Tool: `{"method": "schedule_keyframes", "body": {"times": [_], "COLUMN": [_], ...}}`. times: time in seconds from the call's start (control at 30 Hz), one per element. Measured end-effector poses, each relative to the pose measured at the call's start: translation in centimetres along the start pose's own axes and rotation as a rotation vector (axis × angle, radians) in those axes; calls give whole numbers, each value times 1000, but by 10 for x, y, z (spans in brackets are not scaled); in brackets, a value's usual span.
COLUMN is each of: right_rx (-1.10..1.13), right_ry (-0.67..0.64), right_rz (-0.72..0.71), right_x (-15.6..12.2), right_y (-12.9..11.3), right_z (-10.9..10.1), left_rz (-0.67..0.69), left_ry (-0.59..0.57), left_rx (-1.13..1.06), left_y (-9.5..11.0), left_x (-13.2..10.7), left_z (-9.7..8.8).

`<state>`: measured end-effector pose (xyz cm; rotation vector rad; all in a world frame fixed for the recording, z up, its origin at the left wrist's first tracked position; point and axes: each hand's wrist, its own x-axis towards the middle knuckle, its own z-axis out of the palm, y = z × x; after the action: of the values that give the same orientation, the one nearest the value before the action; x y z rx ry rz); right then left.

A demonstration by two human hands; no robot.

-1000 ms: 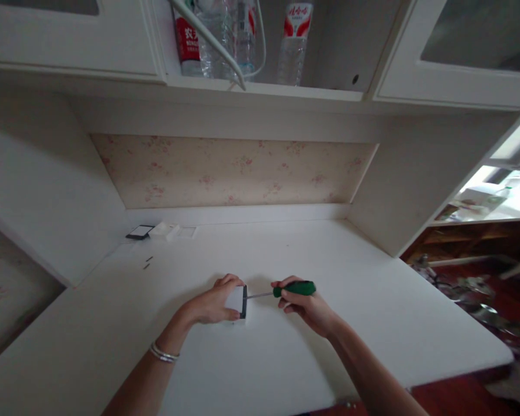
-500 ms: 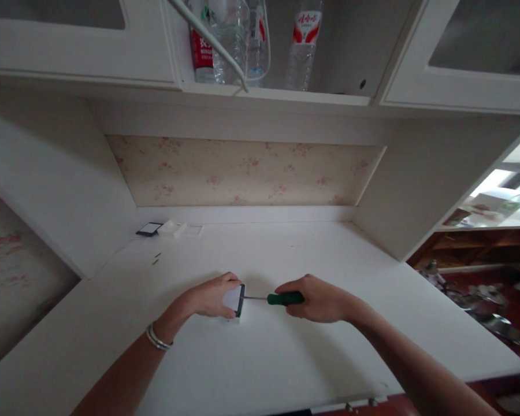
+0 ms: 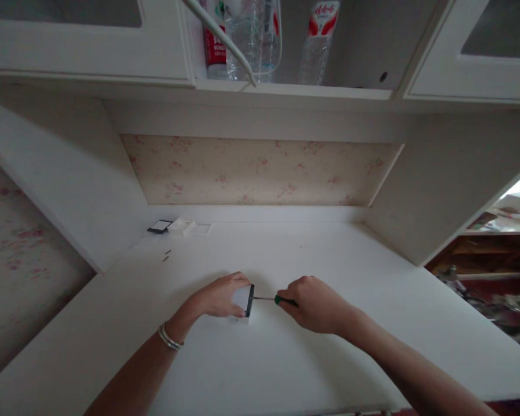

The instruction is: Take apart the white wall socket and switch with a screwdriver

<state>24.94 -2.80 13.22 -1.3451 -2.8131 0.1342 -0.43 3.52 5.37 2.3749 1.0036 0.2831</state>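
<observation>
My left hand (image 3: 223,296) grips a small square white panel with a black edge (image 3: 244,297), which looks like a wall switch, pinned on the white countertop. Thumb and fingers lie on its opposite sides. A screwdriver (image 3: 263,299) with a green handle is in my right hand (image 3: 314,303), the fingers wrapped round the handle. Its metal shaft points left, and the tip meets the panel's black edge. Whether the tip sits in a slot or just touches is too small to tell.
On the countertop (image 3: 286,358), back left, lie a black-framed plate (image 3: 159,226), a white box-like part (image 3: 181,226) and a thin pale frame (image 3: 203,229). Two small dark slender pieces (image 3: 167,255) lie nearer. Overhead, a shelf holds plastic bottles (image 3: 318,46) and a hanging white cable (image 3: 225,40).
My right hand has turned and shifted forward along the screwdriver, covering more of the green handle. The left hand keeps its hold on the panel. The whole view has shifted slightly.
</observation>
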Motion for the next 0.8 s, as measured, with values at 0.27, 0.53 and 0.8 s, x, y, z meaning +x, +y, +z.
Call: {"method": "schedule_keyframes", "body": {"times": [0.27,0.53,0.8], "right_rx": [671,811,681], "right_ry": [-32,33,67], "right_rz": [220,241,206], "right_x": [-14,-20,-26], "right_y": [34,26,26], "right_z": [46,72,51], "left_rz": [18,-6,-53], "left_ry": [-12,-20,46], "left_rx": [-6,6,-53], "left_y": [4,12,5], "left_x": [-1,0,-2], "left_z": [-4,-3,-9]}}
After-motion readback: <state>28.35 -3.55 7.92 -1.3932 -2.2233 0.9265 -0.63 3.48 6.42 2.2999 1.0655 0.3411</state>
